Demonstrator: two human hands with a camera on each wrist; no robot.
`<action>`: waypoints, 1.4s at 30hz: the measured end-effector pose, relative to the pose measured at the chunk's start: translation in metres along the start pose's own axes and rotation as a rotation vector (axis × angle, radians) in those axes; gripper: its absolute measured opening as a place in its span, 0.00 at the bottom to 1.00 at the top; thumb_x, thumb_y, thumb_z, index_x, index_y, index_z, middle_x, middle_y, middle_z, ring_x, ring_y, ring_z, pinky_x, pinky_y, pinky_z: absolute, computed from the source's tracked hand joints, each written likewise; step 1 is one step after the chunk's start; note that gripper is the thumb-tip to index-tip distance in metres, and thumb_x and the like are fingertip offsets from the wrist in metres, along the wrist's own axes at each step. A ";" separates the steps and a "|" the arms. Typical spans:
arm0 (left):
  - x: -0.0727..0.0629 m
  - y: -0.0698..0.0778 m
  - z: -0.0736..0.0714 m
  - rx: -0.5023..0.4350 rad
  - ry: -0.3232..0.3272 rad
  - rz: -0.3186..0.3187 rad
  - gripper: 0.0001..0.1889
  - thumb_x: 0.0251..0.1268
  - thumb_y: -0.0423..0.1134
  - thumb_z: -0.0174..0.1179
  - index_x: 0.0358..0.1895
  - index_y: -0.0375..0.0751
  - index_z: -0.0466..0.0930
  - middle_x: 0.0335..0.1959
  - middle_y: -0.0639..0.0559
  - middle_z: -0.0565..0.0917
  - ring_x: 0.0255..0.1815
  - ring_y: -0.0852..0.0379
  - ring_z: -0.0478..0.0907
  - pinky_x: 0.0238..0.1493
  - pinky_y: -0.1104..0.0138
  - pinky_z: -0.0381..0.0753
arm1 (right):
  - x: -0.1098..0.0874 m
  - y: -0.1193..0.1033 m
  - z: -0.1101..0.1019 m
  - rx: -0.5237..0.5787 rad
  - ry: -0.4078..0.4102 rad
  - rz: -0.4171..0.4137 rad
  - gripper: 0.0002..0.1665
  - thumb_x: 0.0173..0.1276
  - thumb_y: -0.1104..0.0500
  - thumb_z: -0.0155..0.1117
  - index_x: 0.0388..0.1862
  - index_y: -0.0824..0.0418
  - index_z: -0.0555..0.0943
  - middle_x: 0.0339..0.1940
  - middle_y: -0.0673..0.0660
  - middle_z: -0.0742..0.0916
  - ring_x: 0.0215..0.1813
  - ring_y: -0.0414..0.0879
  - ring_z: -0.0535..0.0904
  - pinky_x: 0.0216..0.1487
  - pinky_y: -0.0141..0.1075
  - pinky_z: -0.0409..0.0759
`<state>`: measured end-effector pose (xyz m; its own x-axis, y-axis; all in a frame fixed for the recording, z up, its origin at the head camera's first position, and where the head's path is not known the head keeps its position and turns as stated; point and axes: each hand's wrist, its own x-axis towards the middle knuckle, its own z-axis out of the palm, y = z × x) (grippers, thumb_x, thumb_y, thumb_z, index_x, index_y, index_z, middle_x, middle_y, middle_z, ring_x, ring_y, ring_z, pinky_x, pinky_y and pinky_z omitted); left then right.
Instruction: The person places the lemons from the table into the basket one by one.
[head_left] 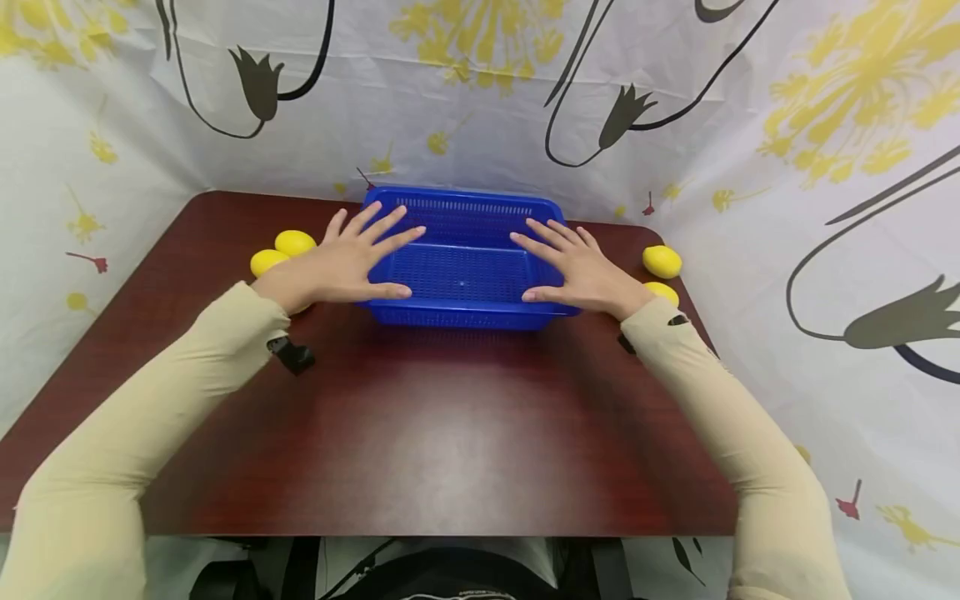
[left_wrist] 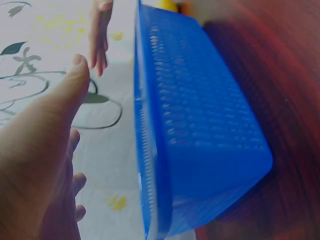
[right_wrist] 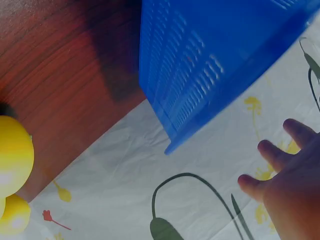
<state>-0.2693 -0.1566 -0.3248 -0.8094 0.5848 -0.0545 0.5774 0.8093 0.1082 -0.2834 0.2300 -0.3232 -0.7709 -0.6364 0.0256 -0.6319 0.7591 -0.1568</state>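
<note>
Here, a person's left hand (head_left: 345, 262) spreads wide with straight fingers, holding nothing, above the left end of a blue, rectangular plastic basket with slotted walls (head_left: 465, 317); the right hand (head_left: 585, 271) spreads just as wide above the right end, also holding nothing. In the wrist views, both hands are apart from the basket's rim. The basket stands upright at the far side of a glossy reddish-brown table (head_left: 465, 433), before a white cloth printed with flowers (head_left: 480, 162). Two yellow, lemon-shaped fruits (head_left: 296, 242) show beside the left wrist; two more yellow fruits (head_left: 662, 262) lie near the right wrist, which partly hides one
</note>
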 end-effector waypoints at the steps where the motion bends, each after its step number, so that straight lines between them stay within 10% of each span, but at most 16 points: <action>1: -0.002 -0.003 -0.001 -0.004 0.010 -0.003 0.47 0.61 0.78 0.42 0.79 0.72 0.32 0.83 0.56 0.29 0.83 0.40 0.25 0.74 0.29 0.30 | -0.001 0.001 -0.001 -0.001 0.008 -0.009 0.54 0.60 0.26 0.61 0.80 0.31 0.47 0.84 0.48 0.51 0.85 0.56 0.43 0.79 0.66 0.38; 16: -0.055 -0.044 -0.013 -0.062 0.123 -0.106 0.51 0.62 0.70 0.55 0.81 0.60 0.37 0.84 0.48 0.41 0.82 0.36 0.37 0.76 0.31 0.35 | -0.037 0.011 -0.003 0.076 0.119 -0.067 0.51 0.45 0.39 0.81 0.70 0.49 0.74 0.69 0.53 0.80 0.73 0.53 0.71 0.76 0.54 0.64; 42: -0.084 -0.087 0.053 -0.074 0.093 -0.240 0.44 0.58 0.52 0.70 0.74 0.36 0.62 0.66 0.32 0.65 0.62 0.32 0.60 0.63 0.35 0.62 | -0.053 0.012 0.019 0.067 0.223 -0.095 0.34 0.50 0.50 0.80 0.58 0.56 0.84 0.48 0.57 0.91 0.51 0.53 0.87 0.71 0.55 0.71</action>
<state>-0.2458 -0.2729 -0.3823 -0.9307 0.3658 0.0033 0.3607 0.9160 0.1755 -0.2483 0.2705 -0.3454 -0.7114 -0.6533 0.2590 -0.7016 0.6814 -0.2083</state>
